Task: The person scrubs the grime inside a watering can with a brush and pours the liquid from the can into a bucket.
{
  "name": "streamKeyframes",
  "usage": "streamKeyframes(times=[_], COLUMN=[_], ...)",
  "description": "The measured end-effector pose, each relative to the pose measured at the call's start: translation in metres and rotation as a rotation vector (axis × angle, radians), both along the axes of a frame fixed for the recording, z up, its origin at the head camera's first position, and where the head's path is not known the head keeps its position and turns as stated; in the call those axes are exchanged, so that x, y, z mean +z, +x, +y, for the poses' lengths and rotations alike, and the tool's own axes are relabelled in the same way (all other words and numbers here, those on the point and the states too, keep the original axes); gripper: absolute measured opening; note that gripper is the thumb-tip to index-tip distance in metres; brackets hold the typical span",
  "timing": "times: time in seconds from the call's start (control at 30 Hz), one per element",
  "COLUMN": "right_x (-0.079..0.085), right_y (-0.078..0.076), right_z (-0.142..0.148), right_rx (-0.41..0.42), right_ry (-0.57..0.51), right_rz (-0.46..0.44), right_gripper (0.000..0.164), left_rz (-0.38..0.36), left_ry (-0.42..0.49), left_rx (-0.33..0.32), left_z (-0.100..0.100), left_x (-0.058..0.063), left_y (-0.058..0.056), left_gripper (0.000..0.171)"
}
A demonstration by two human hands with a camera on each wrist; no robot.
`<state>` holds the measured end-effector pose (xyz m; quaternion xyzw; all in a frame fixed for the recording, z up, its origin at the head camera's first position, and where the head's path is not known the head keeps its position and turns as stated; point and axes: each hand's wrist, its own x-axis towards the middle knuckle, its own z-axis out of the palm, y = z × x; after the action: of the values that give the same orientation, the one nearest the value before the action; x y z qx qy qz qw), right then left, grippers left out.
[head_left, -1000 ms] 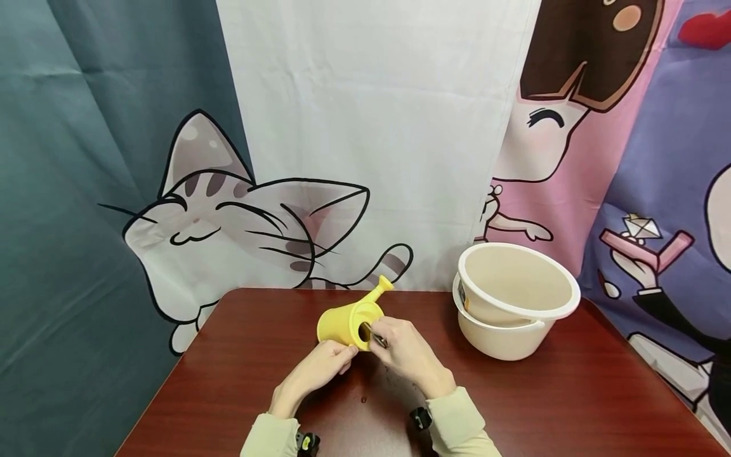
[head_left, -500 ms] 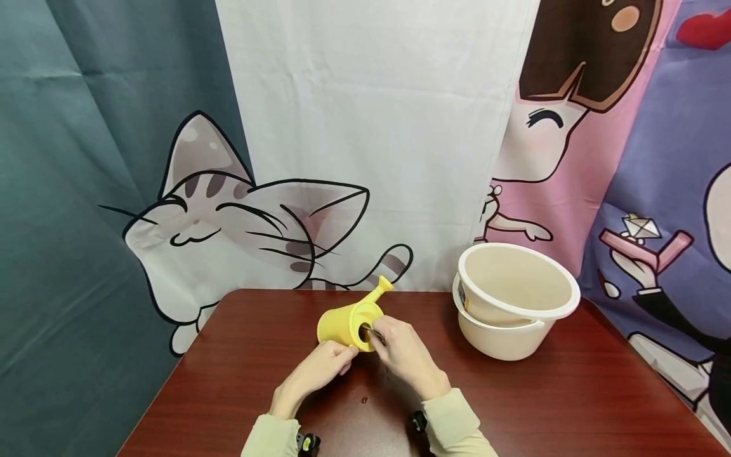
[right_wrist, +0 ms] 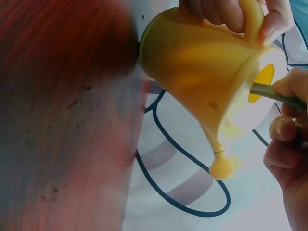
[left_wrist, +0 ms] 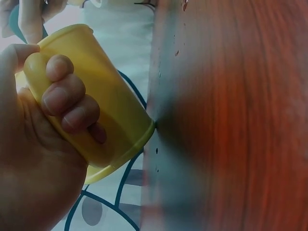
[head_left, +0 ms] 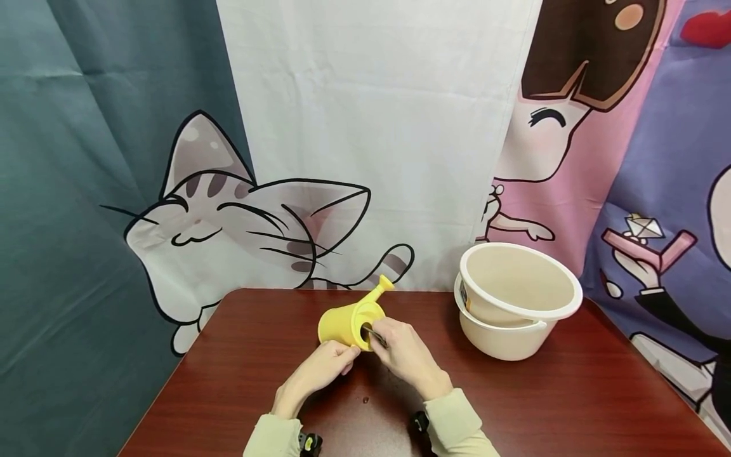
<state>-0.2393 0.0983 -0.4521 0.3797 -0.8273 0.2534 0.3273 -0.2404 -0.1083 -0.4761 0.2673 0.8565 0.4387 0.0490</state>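
Observation:
A yellow watering can (head_left: 337, 325) is tilted over the table, its opening turned toward me and its spout pointing up and away. In the left wrist view the lower rim of the can (left_wrist: 113, 120) comes right to the table surface. My left hand (head_left: 322, 365) grips the can's handle, fingers curled round it. My right hand (head_left: 405, 355) pinches a slim, dark greenish stick (right_wrist: 270, 90), whose far end goes through the round opening in the can's top. Inside the can that end is hidden, so I cannot tell what kind of tool it is.
Two cream plastic basins (head_left: 508, 339), one nested at a slant in the other, stand at the back right of the brown table (head_left: 240, 362). Small water drops (head_left: 365, 400) lie near me. A printed curtain (head_left: 365, 127) hangs behind the table.
The stick in my right hand has shifted slightly in the can's opening as the right hand moved a little. The left hand and the watering can stay in place.

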Motion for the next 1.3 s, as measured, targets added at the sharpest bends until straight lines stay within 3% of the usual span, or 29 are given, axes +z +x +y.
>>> streamKeyframes(times=[0.2,0.5,0.73,1.3], right_x=[0.007,0.018,0.01,-0.01], right_y=[0.003,0.002,-0.001,-0.007], right_z=[0.001,0.004,0.005,0.003], right_rx=[0.037,0.053,0.043,-0.034], right_ry=[0.013,-0.015,-0.015,-0.013], right_rz=[0.008,0.007,-0.005,-0.031], right_gripper=[0.031,0.032,0.031,0.03], left_rz=[0.014,-0.027,-0.031,-0.028], left_ry=[-0.004,0.006,0.0,0.003], left_rx=[-0.008,0.014,0.007,-0.005], left_z=[0.0,-0.003,-0.002,0.001], left_x=[0.001,0.003,-0.002,0.001], left_y=[0.0,-0.001,-0.001,0.002], left_gripper=[0.051,0.051,0.052,0.052])
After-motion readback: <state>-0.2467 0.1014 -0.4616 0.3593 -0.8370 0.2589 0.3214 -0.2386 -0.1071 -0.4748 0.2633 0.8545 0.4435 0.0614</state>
